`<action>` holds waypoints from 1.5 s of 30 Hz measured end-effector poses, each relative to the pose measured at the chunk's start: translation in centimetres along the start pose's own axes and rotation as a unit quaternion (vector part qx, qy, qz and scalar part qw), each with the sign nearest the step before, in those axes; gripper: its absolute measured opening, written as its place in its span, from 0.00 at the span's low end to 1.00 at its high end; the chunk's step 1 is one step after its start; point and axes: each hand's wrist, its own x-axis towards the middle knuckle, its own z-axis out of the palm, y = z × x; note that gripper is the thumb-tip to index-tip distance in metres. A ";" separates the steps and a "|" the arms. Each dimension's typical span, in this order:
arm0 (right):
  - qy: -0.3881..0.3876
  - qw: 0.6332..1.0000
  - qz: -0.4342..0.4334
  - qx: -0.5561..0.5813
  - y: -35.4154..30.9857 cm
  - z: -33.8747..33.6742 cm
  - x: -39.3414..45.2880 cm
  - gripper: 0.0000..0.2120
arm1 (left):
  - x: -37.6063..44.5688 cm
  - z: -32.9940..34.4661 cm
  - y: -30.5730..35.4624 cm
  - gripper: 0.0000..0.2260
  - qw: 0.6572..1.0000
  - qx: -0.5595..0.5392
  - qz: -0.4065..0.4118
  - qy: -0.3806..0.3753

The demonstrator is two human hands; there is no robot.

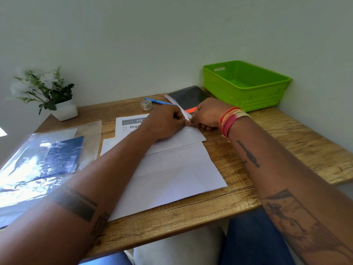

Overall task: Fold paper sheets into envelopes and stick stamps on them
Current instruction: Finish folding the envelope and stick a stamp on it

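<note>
Early stage: left hand (166,122) and right hand (207,116) both pinch the paper sheet (172,169) at its far edge, folding; no stamps on yet.

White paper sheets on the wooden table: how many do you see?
3: a folded white paper sheet under both hands, a printed sheet behind it, one partly hidden beneath.

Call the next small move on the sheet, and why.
Probably press the folded far edge flat and run the fingers along the crease. Both hands, left hand and right hand, pinch the white sheet at its far edge, where a flap seems lifted, not yet flattened.
</note>
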 end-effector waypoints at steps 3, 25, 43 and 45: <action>0.002 1.000 -0.002 -0.026 0.1 -0.2 0.0 0.14 | -0.1 -0.1 0.1 0.06 1.000 -0.001 0.002 0.002; 0.052 0.990 0.009 -0.134 -0.4 0.0 -0.2 0.21 | 0.3 0.3 -0.6 0.15 1.000 0.000 -0.027 -0.006; -0.054 0.996 0.013 0.067 1.6 -0.9 0.6 0.11 | 0.9 1.2 -0.8 0.07 0.998 0.042 -0.038 0.019; -0.056 0.993 0.015 0.102 1.6 -1.0 0.4 0.10 | 0.7 0.7 -0.5 0.08 0.998 0.053 -0.032 0.002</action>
